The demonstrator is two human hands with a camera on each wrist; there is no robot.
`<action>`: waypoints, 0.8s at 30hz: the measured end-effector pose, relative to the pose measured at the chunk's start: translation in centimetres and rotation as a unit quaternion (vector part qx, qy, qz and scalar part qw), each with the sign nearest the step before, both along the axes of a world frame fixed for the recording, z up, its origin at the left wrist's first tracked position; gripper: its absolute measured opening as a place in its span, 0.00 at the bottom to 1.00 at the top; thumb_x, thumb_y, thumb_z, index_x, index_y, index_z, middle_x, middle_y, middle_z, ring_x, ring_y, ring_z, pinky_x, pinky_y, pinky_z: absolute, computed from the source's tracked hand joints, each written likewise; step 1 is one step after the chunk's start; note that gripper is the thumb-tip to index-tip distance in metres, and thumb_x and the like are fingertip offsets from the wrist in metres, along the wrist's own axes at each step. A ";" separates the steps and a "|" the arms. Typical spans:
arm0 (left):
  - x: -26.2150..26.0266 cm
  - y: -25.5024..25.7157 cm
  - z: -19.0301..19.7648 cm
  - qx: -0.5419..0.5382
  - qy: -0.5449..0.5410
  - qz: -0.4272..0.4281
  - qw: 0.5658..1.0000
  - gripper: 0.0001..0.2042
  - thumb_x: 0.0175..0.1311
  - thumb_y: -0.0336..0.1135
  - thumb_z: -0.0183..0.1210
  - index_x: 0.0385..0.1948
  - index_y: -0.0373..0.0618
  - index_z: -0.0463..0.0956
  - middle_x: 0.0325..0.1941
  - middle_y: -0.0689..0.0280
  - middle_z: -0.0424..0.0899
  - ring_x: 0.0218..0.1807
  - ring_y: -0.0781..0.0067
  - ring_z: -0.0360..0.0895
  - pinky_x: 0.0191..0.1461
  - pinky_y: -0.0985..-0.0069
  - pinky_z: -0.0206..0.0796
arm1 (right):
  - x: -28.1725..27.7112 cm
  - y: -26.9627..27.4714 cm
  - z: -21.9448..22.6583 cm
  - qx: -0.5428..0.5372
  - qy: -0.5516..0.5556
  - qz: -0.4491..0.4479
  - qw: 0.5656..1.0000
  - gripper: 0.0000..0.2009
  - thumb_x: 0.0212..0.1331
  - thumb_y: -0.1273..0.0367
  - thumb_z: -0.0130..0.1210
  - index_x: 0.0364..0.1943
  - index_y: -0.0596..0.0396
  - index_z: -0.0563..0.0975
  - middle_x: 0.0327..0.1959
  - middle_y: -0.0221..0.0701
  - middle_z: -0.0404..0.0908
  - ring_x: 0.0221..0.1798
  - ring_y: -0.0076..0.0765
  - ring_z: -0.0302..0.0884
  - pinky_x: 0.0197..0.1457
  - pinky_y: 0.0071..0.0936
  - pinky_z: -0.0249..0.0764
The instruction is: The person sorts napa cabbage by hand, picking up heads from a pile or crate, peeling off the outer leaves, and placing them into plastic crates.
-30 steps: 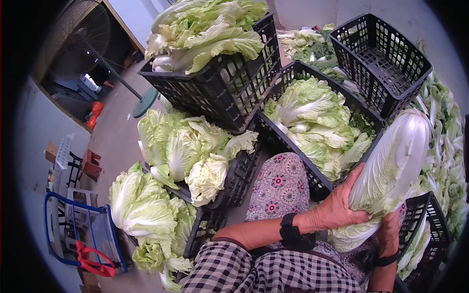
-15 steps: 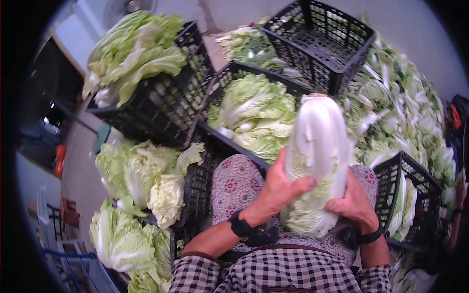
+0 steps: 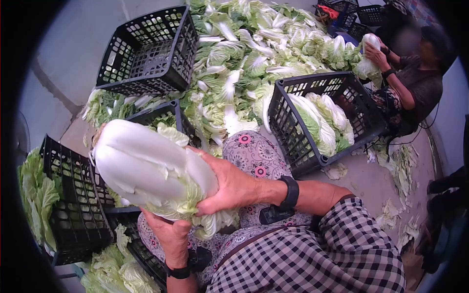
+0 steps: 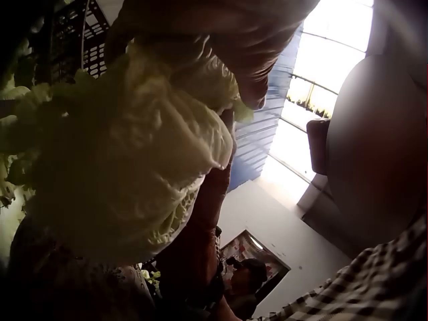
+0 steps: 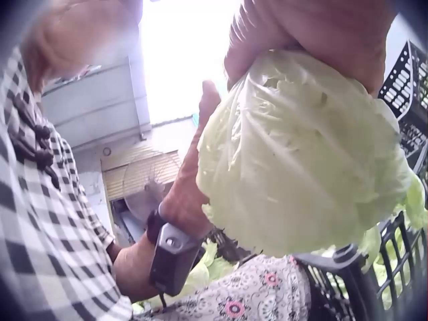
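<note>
Both hands hold a large napa cabbage (image 3: pixel 144 163) above the lap, its white base toward the upper left and its leafy end toward the body. The right hand (image 3: pixel 232 183) grips its near side, thumb across the leaves. Against the lower side, the left hand (image 3: pixel 168 237) supports it; some of those fingers are hidden. Leaves of the cabbage (image 4: pixel 140 160) fill the left wrist view below the left hand (image 4: pixel 221 33). In the right wrist view, the cabbage's leafy end (image 5: pixel 301 160) hangs under the right hand (image 5: pixel 314 30).
An upright black crate (image 3: pixel 171 73) stands at upper left, beside a broad cabbage pile (image 3: pixel 234 63). Another crate (image 3: pixel 320 158), at right, holds cabbages. Crates with leafy cabbages flank the left side. A seated person (image 3: pixel 420 83) holds a cabbage at upper right.
The head view has swung right, bringing the other person into sight. The held cabbage has gone from nearly upright to tilted, its base toward the upper left. Both hands keep hold.
</note>
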State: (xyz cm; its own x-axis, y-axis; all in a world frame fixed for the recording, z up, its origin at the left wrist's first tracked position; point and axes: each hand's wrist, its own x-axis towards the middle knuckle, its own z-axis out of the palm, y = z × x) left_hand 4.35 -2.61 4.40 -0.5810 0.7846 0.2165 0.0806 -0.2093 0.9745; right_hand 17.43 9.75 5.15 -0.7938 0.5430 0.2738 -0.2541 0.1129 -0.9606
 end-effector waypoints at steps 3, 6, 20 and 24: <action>0.2 0.9 -0.1 0.016 -0.018 -0.061 0.998 0.58 0.38 0.61 0.69 0.66 0.37 0.41 0.64 0.54 0.58 0.64 0.61 0.59 0.65 0.65 0.54 | 1.9 1.3 1.5 -0.009 -0.007 -0.018 1.000 0.47 0.36 0.70 0.70 0.64 0.57 0.54 0.52 0.35 0.72 0.55 0.30 0.69 0.60 0.29 0.66; 0.0 1.6 -0.2 0.003 -0.035 -0.107 0.994 0.47 0.46 0.54 0.67 0.63 0.38 0.50 0.59 0.55 0.66 0.60 0.63 0.66 0.61 0.67 0.60 | 4.3 3.1 2.7 -0.032 0.003 -0.078 0.996 0.45 0.35 0.68 0.71 0.63 0.56 0.57 0.51 0.34 0.73 0.53 0.31 0.72 0.59 0.31 0.69; -1.9 1.2 -2.4 -0.070 -0.070 -0.168 0.981 0.20 0.59 0.38 0.59 0.48 0.34 0.67 0.42 0.59 0.78 0.44 0.71 0.76 0.53 0.74 0.68 | 21.5 10.7 4.2 -0.053 0.033 -0.402 0.913 0.29 0.46 0.69 0.63 0.54 0.66 0.66 0.47 0.38 0.76 0.44 0.31 0.77 0.50 0.26 0.75; -2.0 1.5 -2.7 -0.090 -0.077 -0.182 0.976 0.20 0.58 0.37 0.59 0.47 0.34 0.68 0.42 0.59 0.78 0.44 0.71 0.76 0.53 0.74 0.68 | 26.4 13.3 3.2 0.100 -0.136 -0.564 0.808 0.34 0.41 0.68 0.66 0.56 0.63 0.66 0.46 0.38 0.77 0.45 0.31 0.76 0.51 0.26 0.71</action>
State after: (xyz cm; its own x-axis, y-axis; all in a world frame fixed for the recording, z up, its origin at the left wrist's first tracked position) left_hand 2.30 -1.07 1.65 -0.2715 0.9624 -0.0112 -0.1183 -0.0218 0.9927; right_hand 43.87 23.01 8.34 0.1307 0.9295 0.3450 0.3362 0.2858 -0.8974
